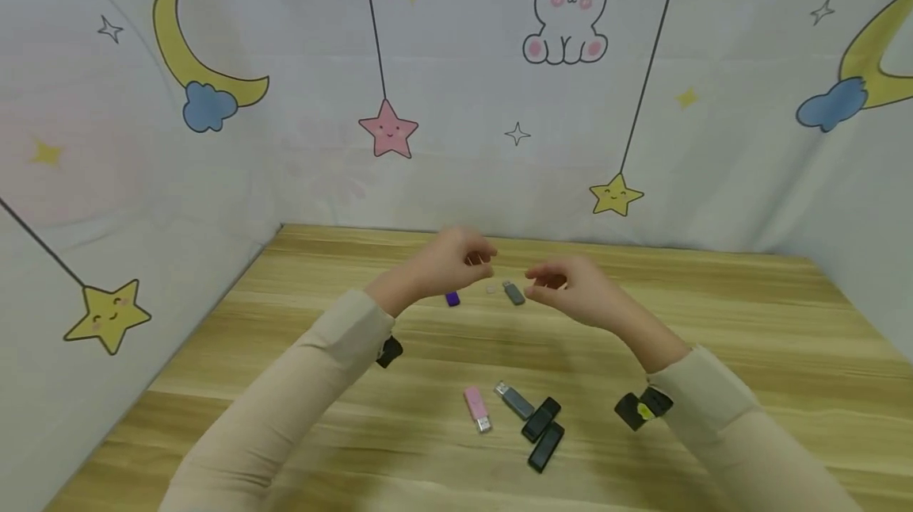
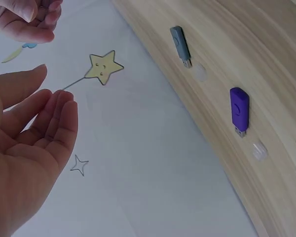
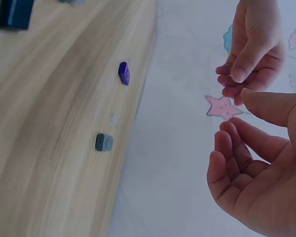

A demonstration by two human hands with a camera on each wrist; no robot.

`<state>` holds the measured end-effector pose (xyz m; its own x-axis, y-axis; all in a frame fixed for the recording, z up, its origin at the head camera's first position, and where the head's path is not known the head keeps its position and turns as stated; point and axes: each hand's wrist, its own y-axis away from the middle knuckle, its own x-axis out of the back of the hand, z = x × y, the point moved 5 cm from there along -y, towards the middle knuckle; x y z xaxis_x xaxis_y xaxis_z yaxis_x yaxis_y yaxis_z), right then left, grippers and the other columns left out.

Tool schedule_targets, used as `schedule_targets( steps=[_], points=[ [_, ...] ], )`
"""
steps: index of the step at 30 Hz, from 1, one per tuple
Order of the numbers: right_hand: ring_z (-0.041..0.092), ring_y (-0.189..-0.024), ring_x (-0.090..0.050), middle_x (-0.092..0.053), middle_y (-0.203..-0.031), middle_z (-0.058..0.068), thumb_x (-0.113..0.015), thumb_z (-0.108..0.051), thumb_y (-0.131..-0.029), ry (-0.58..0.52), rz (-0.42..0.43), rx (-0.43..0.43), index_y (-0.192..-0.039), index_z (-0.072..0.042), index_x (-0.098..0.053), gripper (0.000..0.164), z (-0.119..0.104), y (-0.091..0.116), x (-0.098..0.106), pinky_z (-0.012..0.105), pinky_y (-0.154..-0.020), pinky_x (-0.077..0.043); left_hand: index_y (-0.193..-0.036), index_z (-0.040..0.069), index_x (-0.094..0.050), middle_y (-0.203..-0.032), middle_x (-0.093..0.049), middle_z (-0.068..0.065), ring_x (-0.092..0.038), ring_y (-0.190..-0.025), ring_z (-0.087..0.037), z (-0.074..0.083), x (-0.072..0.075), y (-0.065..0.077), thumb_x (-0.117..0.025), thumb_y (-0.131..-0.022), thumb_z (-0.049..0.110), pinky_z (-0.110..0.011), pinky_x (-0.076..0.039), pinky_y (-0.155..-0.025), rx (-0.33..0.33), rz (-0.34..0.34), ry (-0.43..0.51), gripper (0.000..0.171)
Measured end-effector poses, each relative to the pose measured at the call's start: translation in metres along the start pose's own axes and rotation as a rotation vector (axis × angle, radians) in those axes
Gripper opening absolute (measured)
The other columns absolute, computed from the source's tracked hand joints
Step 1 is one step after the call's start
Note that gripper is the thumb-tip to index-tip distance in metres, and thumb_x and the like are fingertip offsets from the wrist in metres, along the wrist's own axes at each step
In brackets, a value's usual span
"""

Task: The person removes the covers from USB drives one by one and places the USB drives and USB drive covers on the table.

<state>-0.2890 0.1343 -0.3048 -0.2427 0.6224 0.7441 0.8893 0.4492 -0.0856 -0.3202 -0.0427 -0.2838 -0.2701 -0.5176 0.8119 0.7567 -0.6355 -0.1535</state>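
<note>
My left hand [image 1: 456, 262] hovers above the far part of the table, its fingers loosely bent with nothing between them. Facing it, my right hand [image 1: 571, 290] is likewise raised and relaxed, and it holds nothing. Below and between them a grey USB stick [image 1: 513, 293] lies on the wood. Partly behind the left hand in the head view is a purple USB stick [image 1: 452, 299]; the left wrist view shows it whole. Small clear pieces lie near the metal plugs: one clear piece [image 2: 201, 72] by the grey stick, another clear piece [image 2: 259, 151] by the purple one.
Closer to me on the wooden table [image 1: 321, 433] lie a pink USB stick [image 1: 477, 409], a second grey USB stick [image 1: 514, 400] and two black sticks, one black stick [image 1: 541, 419] touching the other black stick [image 1: 546, 447]. A patterned cloth [image 1: 464, 187] hangs behind the table.
</note>
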Motion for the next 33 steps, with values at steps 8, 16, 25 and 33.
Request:
schedule_targets(
  steps=[8,16,25,33],
  points=[
    [0.016,-0.088,-0.060,-0.066,-0.097,0.003,-0.064,-0.019,-0.094,0.010,0.028,0.053,-0.118,-0.001,-0.065,0.031,-0.005,0.031,-0.003,0.033,-0.075,-0.051,-0.113,-0.003,-0.067,-0.100,-0.068,-0.011,-0.066,-0.086,-0.018,0.025,-0.010,0.024,-0.067,-0.090,0.007,-0.023,-0.053,-0.078,-0.175,0.006,-0.041,0.025],
    [0.012,-0.084,-0.059,-0.065,-0.092,0.000,-0.066,-0.018,-0.092,-0.014,0.037,0.049,-0.114,-0.002,-0.067,0.028,0.001,0.051,-0.011,0.027,-0.070,-0.051,-0.110,0.000,-0.068,-0.099,-0.066,-0.009,-0.065,-0.086,-0.015,0.026,-0.033,0.040,-0.067,-0.090,0.007,-0.020,-0.052,-0.077,-0.201,-0.052,-0.014,0.022],
    [0.012,-0.086,-0.059,-0.064,-0.092,-0.001,-0.066,-0.019,-0.092,-0.070,-0.002,0.071,-0.113,-0.001,-0.067,0.028,0.001,0.064,-0.028,0.028,-0.073,-0.051,-0.111,-0.003,-0.068,-0.101,-0.066,-0.012,-0.064,-0.089,-0.017,0.022,-0.059,0.049,-0.068,-0.088,0.004,-0.021,-0.052,-0.079,-0.181,-0.119,0.067,0.024],
    [0.010,-0.084,-0.060,-0.065,-0.092,0.001,-0.067,-0.018,-0.091,-0.104,-0.037,0.126,-0.110,0.004,-0.066,0.029,0.003,0.066,-0.049,0.025,-0.071,-0.052,-0.109,-0.002,-0.069,-0.104,-0.066,-0.013,-0.062,-0.093,-0.019,0.017,-0.079,0.051,-0.069,-0.087,0.004,-0.023,-0.051,-0.081,-0.185,-0.188,0.068,0.023]
  ],
)
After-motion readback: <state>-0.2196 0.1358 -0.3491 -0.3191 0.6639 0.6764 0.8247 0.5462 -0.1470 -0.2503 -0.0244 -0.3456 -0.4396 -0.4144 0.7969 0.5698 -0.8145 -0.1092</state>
